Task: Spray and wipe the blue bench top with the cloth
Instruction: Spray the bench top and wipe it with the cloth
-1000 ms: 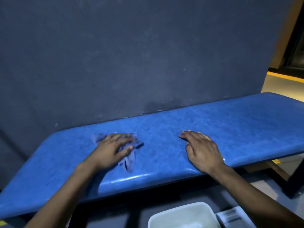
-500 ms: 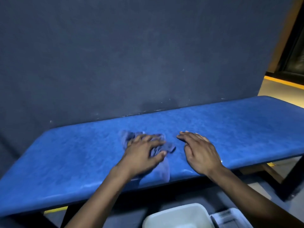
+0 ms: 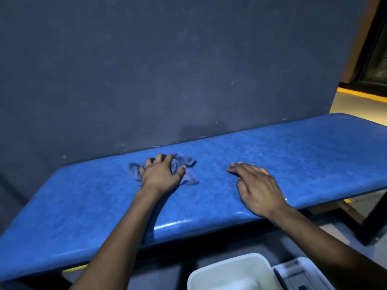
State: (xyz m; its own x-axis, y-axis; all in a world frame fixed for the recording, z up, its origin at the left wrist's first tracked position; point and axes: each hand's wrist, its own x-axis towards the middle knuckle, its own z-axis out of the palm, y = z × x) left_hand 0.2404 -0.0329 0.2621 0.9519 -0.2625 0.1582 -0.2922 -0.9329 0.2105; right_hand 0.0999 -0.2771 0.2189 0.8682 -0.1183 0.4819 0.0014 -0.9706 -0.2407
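The blue bench top (image 3: 293, 155) runs from lower left to upper right in front of a dark wall. A crumpled blue-grey cloth (image 3: 188, 177) lies on it near the back edge. My left hand (image 3: 161, 176) presses down on the cloth with fingers spread and curled over it, so most of the cloth is hidden. Flat on the bench to the right rests my right hand (image 3: 257, 187), fingers together, holding nothing. No spray bottle is in view.
The dark blue-grey wall (image 3: 167, 70) rises right behind the bench. A white tub (image 3: 211, 273) and a second white container (image 3: 310, 268) sit on the floor below the front edge. A dark bench leg (image 3: 374, 218) stands at the right.
My left hand slid the cloth rightward along the front of the bench, then pushed it away toward the wall. My right hand stayed planted.
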